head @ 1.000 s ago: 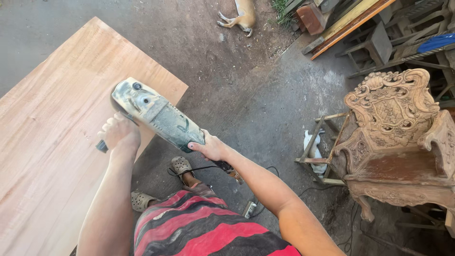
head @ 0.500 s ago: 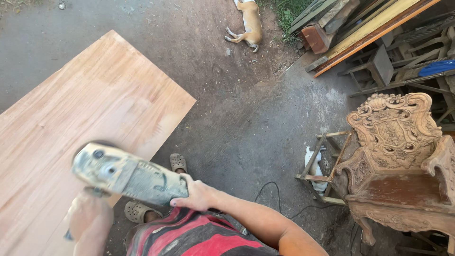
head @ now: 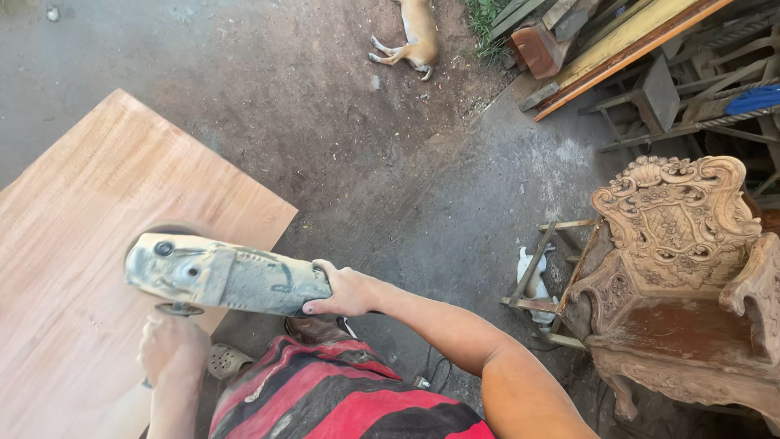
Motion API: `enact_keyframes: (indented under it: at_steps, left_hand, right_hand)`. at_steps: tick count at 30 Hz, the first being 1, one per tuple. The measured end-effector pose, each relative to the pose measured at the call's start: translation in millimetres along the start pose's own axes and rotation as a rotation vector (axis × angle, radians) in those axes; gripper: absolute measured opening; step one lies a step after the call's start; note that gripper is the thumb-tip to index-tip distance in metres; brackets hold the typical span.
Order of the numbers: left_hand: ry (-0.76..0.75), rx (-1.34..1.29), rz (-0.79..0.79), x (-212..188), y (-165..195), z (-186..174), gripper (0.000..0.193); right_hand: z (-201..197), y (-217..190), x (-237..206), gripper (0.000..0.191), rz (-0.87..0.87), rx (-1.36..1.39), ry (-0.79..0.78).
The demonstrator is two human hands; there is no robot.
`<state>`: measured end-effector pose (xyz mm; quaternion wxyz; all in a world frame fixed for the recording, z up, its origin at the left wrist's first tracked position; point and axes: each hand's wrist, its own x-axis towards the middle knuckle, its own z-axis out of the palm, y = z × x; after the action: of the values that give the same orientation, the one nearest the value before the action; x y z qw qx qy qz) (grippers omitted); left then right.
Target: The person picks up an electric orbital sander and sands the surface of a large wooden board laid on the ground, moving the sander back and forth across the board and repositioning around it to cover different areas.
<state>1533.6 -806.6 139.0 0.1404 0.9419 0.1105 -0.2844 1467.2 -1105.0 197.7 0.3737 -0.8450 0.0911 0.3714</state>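
Grinder work over a big wooden panel, both our hands on the tool.

Left of the grips lies the broad wooden panel (head: pixel 106 244), stiff and flat; our left hand (head: pixel 172 349) is closed round what looks like the side handle, just under the angle grinder (head: pixel 223 276), whose dusty body hangs above the panel's near edge. Our right hand (head: pixel 348 291) is wrapped tight on the rear of the body. We judge the tool heavy, rigid and dust-slick, best held at both ends. Right of the grips, well apart, a carved wooden chair (head: pixel 674 268) stands; beyond, a dog (head: pixel 410 36) lies on the dirt ground (head: pixel 325 138).
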Motion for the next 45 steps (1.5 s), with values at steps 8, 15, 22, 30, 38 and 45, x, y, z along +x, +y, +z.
enact_keyframes:
  at_steps: [8,15,22,30,38,45]
  left_hand:
    - [0.049,0.098,0.270,28.6,90.9,-33.6,0.031]
    - [0.086,0.152,0.378,35.5,99.3,-54.1,0.029]
    - [0.185,0.189,0.347,14.2,-7.4,-35.8,0.025]
    - [0.118,0.051,0.212,19.8,-4.4,-15.3,0.022]
    - [0.141,0.196,0.378,70.5,101.9,-30.6,0.019]
    - [0.079,0.246,0.411,48.6,82.8,-15.7,0.023]
  right_hand:
    - [-7.2,27.8,-10.3,0.104,0.095,0.147,0.200]
    - [32.2,-0.5,-23.2,0.102,0.174,0.418,0.298]
    - [81.5,-10.9,-13.2,0.101,-0.159,0.076,0.334]
    - [80.2,18.0,-15.8,0.100,-0.213,0.254,0.199]
    - [42.3,28.1,-4.9,0.106,0.031,0.598,0.238]
    - [58.4,43.5,-22.7,0.107,0.018,0.556,0.197]
